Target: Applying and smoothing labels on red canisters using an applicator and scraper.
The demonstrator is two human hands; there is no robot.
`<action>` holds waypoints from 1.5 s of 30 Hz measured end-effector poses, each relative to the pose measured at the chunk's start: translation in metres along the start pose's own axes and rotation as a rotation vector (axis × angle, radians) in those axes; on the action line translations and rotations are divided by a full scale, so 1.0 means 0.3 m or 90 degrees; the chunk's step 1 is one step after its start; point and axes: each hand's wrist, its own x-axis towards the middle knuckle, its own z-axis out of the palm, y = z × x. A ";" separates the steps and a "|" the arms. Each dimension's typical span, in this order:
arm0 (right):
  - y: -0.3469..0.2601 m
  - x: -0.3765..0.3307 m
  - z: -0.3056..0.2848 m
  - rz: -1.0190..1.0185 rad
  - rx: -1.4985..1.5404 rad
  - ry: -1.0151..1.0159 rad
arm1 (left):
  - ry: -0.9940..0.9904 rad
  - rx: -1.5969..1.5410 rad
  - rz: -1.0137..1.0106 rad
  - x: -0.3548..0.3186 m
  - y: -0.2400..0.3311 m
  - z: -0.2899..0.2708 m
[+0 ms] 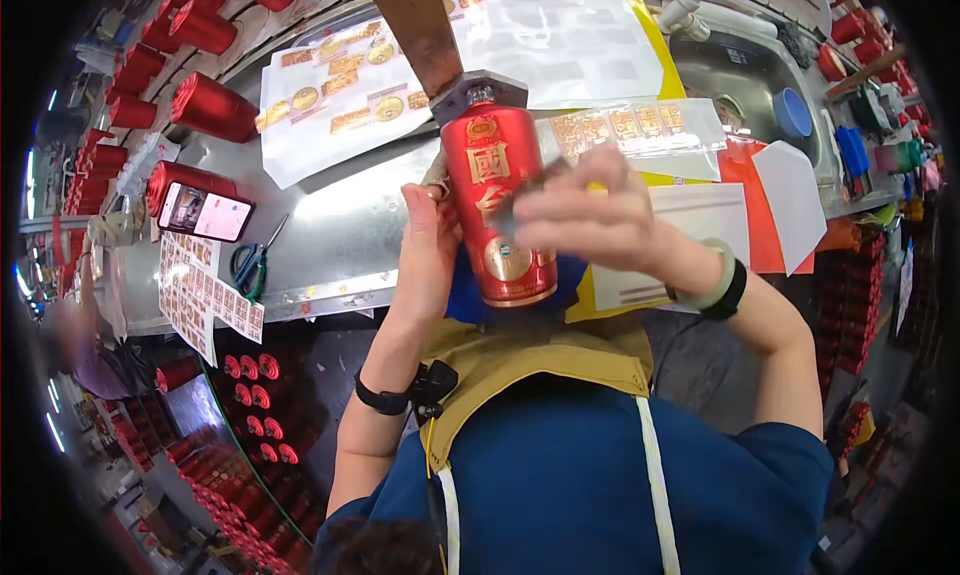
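A red bottle (497, 200) with gold markings stands upright on my lap edge, its neck held under a grey clamp (478, 90) on a brown bar. My left hand (425, 250) grips the bottle's left side. My right hand (590, 215) reaches across the bottle's front, fingers blurred and pressed against its face, with a small dark thing at the fingertips. A green bangle and a black band sit on my right wrist, a black band on my left.
Sheets of gold stickers (335, 85) lie on the steel bench (350, 225). A phone (204, 212) leans on a red bottle (185, 180); scissors (250, 265) lie beside it. Several red bottles (210, 105) line the left. A sink (745, 75) lies at the right.
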 end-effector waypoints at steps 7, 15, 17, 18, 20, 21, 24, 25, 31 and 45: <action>0.084 0.138 0.013 0.180 -0.164 -0.122 | -0.040 0.028 0.054 -0.023 0.020 0.022; 0.223 0.063 -0.035 0.177 -0.190 0.031 | 0.014 0.708 0.492 -0.006 0.097 0.029; 0.170 0.073 -0.050 0.297 -0.154 0.017 | -0.007 0.782 0.476 0.012 0.117 0.025; 0.147 0.087 -0.057 0.242 -0.150 0.023 | -0.034 0.851 0.468 0.020 0.128 0.022; 0.110 0.107 -0.075 0.358 -0.118 0.025 | -0.032 0.838 0.483 0.034 0.147 0.016; 0.102 0.111 -0.084 0.375 -0.110 0.031 | -0.037 0.831 0.502 0.043 0.154 0.012; 0.112 0.094 -0.097 0.375 -0.125 0.061 | -0.023 0.822 0.597 0.084 0.168 -0.007; 0.123 0.081 -0.092 0.342 -0.125 0.039 | -0.017 0.807 0.610 0.097 0.169 -0.015; 0.048 0.118 -0.003 0.187 -0.126 -0.124 | 0.045 0.585 0.286 0.087 0.127 -0.050; -0.002 0.064 -0.002 -0.033 0.061 -0.044 | -0.007 0.096 0.038 -0.036 0.013 0.002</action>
